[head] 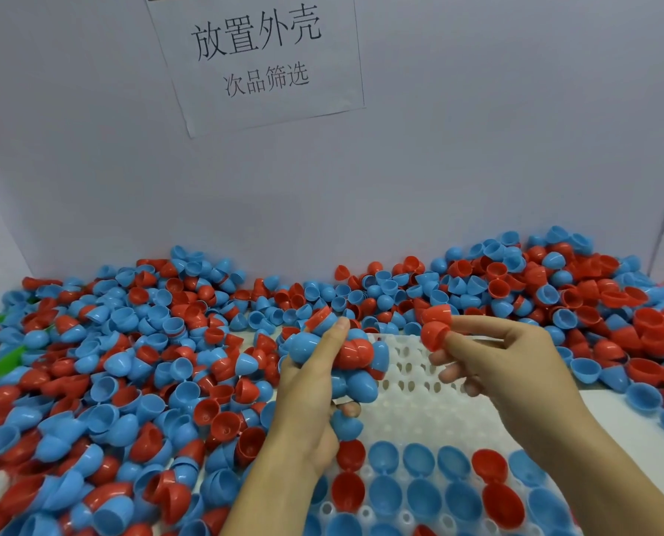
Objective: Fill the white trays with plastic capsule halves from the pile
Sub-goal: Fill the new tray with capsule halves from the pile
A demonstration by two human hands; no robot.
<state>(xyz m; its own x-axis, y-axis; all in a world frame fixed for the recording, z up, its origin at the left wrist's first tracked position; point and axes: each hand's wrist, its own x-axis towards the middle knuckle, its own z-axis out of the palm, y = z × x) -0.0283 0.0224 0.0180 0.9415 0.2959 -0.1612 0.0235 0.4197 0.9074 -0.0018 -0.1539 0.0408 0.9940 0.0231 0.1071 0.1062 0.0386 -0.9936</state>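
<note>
Glossy plastic shells, matt tray
Capsule halves [137, 365]: smooth shiny red/blue plastic. White tray [411, 404]: matt translucent plastic. Sign [258, 59]: plain paper.

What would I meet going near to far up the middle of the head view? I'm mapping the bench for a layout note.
Filled tray rows → bare white tray sockets → left hand clutching capsule halves → pile of capsule halves → white backboard → paper sign.

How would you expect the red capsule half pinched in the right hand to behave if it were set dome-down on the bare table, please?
The red capsule half is rounded, so it would probably rock or roll. It looks thin and glossy, likely light and somewhat slippery: the right hand holds it with fingertips alone.
</note>
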